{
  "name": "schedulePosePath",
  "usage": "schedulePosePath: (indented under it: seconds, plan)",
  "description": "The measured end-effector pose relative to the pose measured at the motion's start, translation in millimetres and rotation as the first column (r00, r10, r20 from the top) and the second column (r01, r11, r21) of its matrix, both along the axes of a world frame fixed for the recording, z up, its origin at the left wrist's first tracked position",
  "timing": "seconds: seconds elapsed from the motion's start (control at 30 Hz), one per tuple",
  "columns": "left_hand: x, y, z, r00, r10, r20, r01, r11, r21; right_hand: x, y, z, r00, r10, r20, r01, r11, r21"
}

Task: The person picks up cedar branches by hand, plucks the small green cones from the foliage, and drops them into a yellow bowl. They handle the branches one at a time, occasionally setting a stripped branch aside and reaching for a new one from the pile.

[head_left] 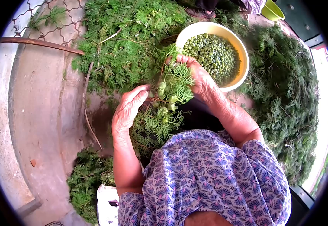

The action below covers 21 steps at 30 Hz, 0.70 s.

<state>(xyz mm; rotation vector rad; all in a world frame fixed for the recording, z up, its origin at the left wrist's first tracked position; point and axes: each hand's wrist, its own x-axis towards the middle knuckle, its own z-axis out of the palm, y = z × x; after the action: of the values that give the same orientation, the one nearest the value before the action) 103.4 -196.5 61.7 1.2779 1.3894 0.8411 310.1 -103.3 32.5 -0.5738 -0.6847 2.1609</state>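
A leafy green conifer branch [181,79] with pale green cones [162,88] hangs in front of my lap. My right hand [198,73] grips it near its upper end, fingers curled round the foliage. At the branch's left side is my left hand [126,109], its thumb and fingers drawn together close to the cones; whatever lies between the fingertips is hidden. Just beyond my right hand stands a cream-coloured basin [245,56], holding many small green cones [213,52]. More foliage [154,126] lies below the branch, against my lap.
Cut conifer branches are heaped ahead [126,56], along the right [284,98] and at lower left [86,180]. A bare stick [86,101] lies on the concrete floor [39,124]. Another person's shoe [201,13] and a yellow-green tub [272,10] are at the top. Wire mesh [45,26] occupies the upper left.
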Motion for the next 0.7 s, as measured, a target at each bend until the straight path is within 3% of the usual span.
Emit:
schedulePosePath:
  seconds: [0.07, 0.13, 0.17, 0.2, 0.23, 0.27, 0.3, 0.33, 0.37, 0.4, 0.43, 0.47, 0.53, 0.57, 0.67, 0.7]
  plan:
    - [1, 1, 1, 0.993, -0.116, 0.024, 0.115, 0.993, 0.029, 0, 9, -22, 0.997, -0.023, -0.073, 0.024, 1.000, 0.017]
    - [2, 1, 3, 0.986, -0.162, 0.037, 0.161, 0.986, 0.044, 0, 7, -5, 0.991, 0.045, 0.124, -0.035, 0.996, -0.078]
    - [2, 1, 1, 0.983, -0.178, 0.041, 0.178, 0.984, 0.003, -2, 12, -23, 0.992, -0.053, 0.111, 0.057, 0.998, -0.034]
    - [4, 1, -1, 0.980, -0.192, 0.046, 0.194, 0.980, -0.036, 0, 12, -24, 0.993, -0.048, 0.112, 0.052, 0.998, -0.035]
    - [17, 1, -4, 0.969, -0.092, 0.228, 0.096, 0.995, -0.003, 3, 13, -25, 0.999, 0.024, 0.044, -0.024, 1.000, 0.009]
    - [13, 4, -15, 0.987, -0.144, 0.076, 0.146, 0.989, -0.015, 4, 14, -25, 0.995, 0.097, -0.022, -0.096, 0.994, 0.059]
    - [15, 3, -16, 0.992, -0.091, 0.091, 0.096, 0.994, -0.054, 4, 13, -23, 0.995, 0.097, -0.022, -0.096, 0.994, 0.059]
    - [20, 3, -18, 0.994, -0.039, 0.105, 0.049, 0.994, -0.094, 6, 12, -19, 0.987, -0.003, 0.161, -0.030, 0.979, 0.204]
    - [24, 3, -20, 0.993, -0.043, 0.107, 0.053, 0.994, -0.094, 8, 12, -15, 0.938, -0.129, 0.322, 0.007, 0.935, 0.354]
    - [29, 3, -22, 0.994, 0.053, 0.093, -0.048, 0.997, -0.061, 10, 12, -13, 0.851, -0.271, 0.451, 0.011, 0.866, 0.500]
    - [33, 3, -23, 0.985, 0.150, 0.081, -0.148, 0.989, -0.026, 19, 19, -19, 0.667, -0.580, 0.467, -0.108, 0.545, 0.831]
    - [37, 4, -23, 0.985, 0.149, 0.083, -0.147, 0.989, -0.025, 19, 20, -20, 0.638, -0.566, 0.523, 0.023, 0.693, 0.721]
    - [45, 8, -22, 0.961, 0.271, 0.049, -0.272, 0.962, -0.003, 26, 9, 0, 0.528, -0.729, 0.436, 0.034, 0.531, 0.847]
    - [50, 10, -22, 0.951, 0.307, 0.017, -0.308, 0.951, 0.017, 23, -6, 17, 0.525, -0.699, 0.485, 0.019, 0.579, 0.815]
    - [57, 15, -30, 0.940, 0.340, 0.008, -0.339, 0.935, 0.107, 10, -34, 15, 0.613, -0.642, 0.461, -0.228, 0.416, 0.881]
    - [58, 15, -26, 0.937, 0.345, -0.052, -0.339, 0.936, 0.092, 4, -40, 13, 0.600, -0.660, 0.452, -0.231, 0.398, 0.888]
